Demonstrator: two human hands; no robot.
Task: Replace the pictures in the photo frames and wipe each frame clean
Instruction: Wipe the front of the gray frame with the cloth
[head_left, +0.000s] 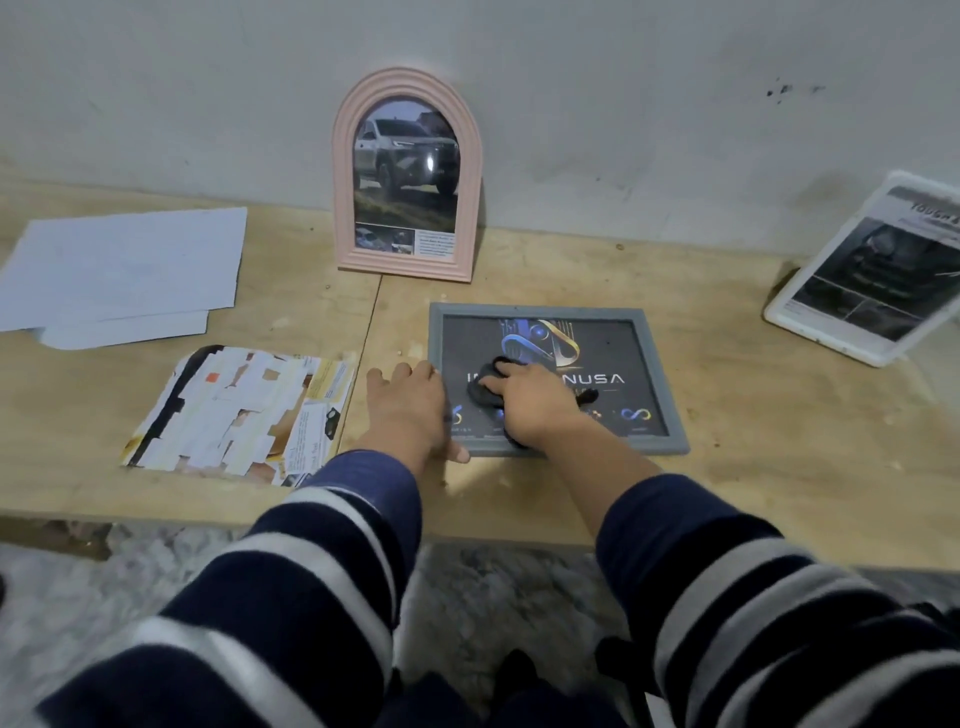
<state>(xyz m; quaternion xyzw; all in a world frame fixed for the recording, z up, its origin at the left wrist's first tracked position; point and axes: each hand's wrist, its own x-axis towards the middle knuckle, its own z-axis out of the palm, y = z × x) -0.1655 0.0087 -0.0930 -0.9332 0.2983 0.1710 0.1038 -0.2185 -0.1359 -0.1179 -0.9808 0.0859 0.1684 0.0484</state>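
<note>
Right hand (530, 402): fingers (501, 375) pressed down on a dark cloth (485, 392), bunched beneath them on the glass of the grey frame (558, 379). Whether they curl round the cloth or only press it flat, cannot tell.

Left hand (408, 410): fingers spread and fairly straight, laid over the frame's left edge and near corner, thumb at the front rail. Reads as a brace against sliding.

Grey frame lies flat on the worktop (753, 415), face up, dark poster with gold-blue emblem already inside. Judged step: wiping this one.

Handling, by judgement:
- frame rigid, light, likely to skate on smooth plywood under a sideways wipe; hold by the rails, not the pane
- pane may be glass or plastic; press lightly near the centre
- cloth soft, limp, gathers easily; keep it bunched under the fingers

Further out:
- pink arched frame (408, 176) upright against the wall, truck picture inside, behind the grey one and apart from it
- white frame (867, 270) propped tilted at far right, dark printed sheet in it
- torn, patchy magazine page (239, 410) flat just left of the left hand
- white paper sheets (124, 270) stacked loosely at far left
</note>
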